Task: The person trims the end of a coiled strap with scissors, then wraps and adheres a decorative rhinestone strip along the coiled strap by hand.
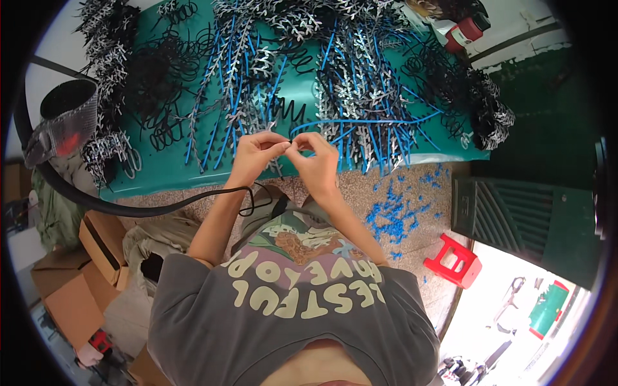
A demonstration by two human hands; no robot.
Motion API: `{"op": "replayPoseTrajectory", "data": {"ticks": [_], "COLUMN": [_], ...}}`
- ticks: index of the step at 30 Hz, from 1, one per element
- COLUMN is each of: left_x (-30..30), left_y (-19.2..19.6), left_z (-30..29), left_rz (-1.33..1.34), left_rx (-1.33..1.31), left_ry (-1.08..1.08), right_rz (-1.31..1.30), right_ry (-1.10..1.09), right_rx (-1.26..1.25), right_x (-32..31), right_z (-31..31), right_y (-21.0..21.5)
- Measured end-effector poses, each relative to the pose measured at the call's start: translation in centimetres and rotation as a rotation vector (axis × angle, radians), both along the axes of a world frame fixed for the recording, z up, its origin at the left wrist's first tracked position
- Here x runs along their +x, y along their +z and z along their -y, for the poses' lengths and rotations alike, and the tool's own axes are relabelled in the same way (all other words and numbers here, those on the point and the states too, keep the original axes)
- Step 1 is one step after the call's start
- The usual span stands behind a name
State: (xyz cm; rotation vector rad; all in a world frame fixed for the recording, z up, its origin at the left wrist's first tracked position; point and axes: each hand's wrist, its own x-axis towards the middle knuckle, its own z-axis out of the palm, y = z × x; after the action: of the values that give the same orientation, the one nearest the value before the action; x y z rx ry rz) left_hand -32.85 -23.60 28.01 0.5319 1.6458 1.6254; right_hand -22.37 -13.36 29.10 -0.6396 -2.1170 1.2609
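Probably for fine control, the left hand (257, 153) and right hand (317, 162) pinch a dark bit (290, 140) (too small to identify) at the end of a blue strip (367, 121), above the green table (148, 175).

A red stool (470, 273) stands on speckled floor (412, 264) near a green louvred panel (515, 215).

My left hand (255, 157) and right hand (318, 163) pinched a dark piece (290, 140) near one end of a blue cord (376, 121). Branches (347, 77) covered the green table (161, 178); a red stool (468, 267) stood right.
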Motion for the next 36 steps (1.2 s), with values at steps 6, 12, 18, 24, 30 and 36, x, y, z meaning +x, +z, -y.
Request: {"op": "replayPoseTrajectory", "data": {"ticks": [6,12,18,24,30,36], "left_x": [0.9,-1.5,-3.7,-5.0,-2.9,3.0], "left_y": [0.9,0.5,-1.7,-0.3,6.4,9.7], "left_z": [-2.5,2.4,5.2,3.7,-8.5,-25.7], "left_rz": [0.226,0.393,0.482,0.577,0.354,-0.105], "left_rx": [-0.049,0.021,0.101,0.426,0.41,0.079], "left_ry": [0.13,0.397,0.617,0.5,0.319,0.06], "right_rz": [-0.188,-0.36,-0.395,0.126,0.281,0.601], "right_ry": [-0.008,-0.132,-0.445,-0.977,-0.372,0.432], "right_rx": [-1.099,-1.32,-0.878,0.531,0.498,0.367], "right_x": [1.9,11.0,23.4,29.5,20.3,13.1], "right_z": [-8.5,-28.7,-48.2,-52.4,-43.1,-37.3], "right_y": [-1.7,-2.3,1.2,9.8,3.3,-8.9]}}
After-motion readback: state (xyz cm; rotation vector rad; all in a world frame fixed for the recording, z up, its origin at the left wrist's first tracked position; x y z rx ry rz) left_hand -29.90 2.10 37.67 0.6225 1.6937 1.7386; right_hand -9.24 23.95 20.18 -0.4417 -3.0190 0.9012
